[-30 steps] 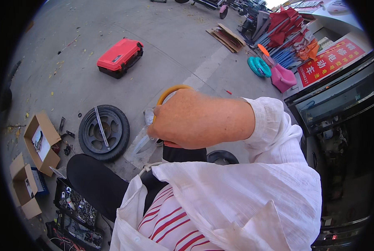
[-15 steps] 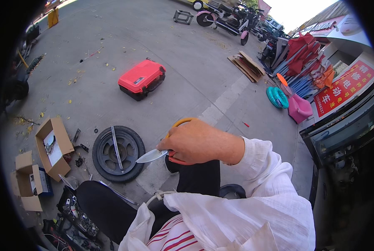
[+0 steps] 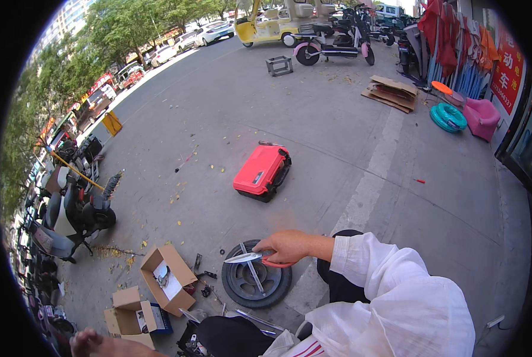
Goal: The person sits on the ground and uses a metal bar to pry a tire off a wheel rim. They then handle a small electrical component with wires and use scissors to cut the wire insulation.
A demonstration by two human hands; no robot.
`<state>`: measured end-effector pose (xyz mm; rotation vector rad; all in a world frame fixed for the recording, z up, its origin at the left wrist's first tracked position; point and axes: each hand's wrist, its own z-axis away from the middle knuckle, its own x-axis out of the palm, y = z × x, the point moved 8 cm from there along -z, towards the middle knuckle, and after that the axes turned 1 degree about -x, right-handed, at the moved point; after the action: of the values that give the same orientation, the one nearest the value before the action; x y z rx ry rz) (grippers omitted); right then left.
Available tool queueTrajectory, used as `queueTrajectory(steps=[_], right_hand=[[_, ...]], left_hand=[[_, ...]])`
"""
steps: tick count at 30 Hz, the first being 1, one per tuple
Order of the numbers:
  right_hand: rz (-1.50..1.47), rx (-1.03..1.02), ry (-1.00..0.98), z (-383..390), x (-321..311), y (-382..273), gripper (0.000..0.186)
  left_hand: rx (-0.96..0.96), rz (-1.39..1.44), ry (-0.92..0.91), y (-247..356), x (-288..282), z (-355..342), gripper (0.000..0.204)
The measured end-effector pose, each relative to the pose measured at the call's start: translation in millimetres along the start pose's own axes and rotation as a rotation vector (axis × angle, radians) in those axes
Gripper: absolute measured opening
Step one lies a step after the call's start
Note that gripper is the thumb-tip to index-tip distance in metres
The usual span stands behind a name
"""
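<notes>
Held in my right hand (image 3: 285, 246) is a pair of scissors (image 3: 242, 258), with red handles in my fingers and silver blades pointing left. The blades pass above a black-tyred wheel (image 3: 233, 291) lying flat on the ground. Across that wheel rests a long, slim silver metal bar (image 3: 256, 277). At the lower left edge, my left hand (image 3: 88, 343) shows partly, fingers loosely bent and somewhat apart, with nothing visible in it. Below it is an opened cardboard box (image 3: 126, 297).
Another open carton (image 3: 158, 256) holds parts on white paper. Beyond the wheel stands a red hard case (image 3: 259, 168). Parked scooters (image 3: 75, 214) line the left side. Flattened cardboard (image 3: 391, 93), a teal coiled hose (image 3: 447, 118) and a pink chair (image 3: 481, 116) are at the right.
The view has tilted up, showing the street and trees. My right hand, still holding the scissors, has moved out from close by to above the wheel. My left hand has come into view.
</notes>
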<state>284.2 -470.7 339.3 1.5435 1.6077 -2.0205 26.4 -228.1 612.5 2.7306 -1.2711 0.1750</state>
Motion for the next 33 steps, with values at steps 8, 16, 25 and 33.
queueTrajectory(steps=[8, 16, 25, 33], right_hand=[[-0.387, 0.292, 0.518, 3.7, -31.6, 53.5, 0.055], [-1.205, 0.430, 0.406, -6.5, -32.8, 61.9, 0.046], [-0.949, 0.258, 0.413, -31.2, -32.0, 53.8, 0.037], [-0.918, 0.187, 0.454, -38.2, -22.4, 65.6, 0.050]], left_hand=[[-1.314, -0.050, 0.026, -206.3, 52.9, 258.4, 0.017], [-1.629, -0.017, -0.039, -238.7, 39.5, 312.1, 0.012], [-1.673, 0.060, -0.230, -237.5, 68.2, 319.6, 0.016], [-1.608, 0.103, -0.378, -224.9, 89.9, 313.6, 0.021]])
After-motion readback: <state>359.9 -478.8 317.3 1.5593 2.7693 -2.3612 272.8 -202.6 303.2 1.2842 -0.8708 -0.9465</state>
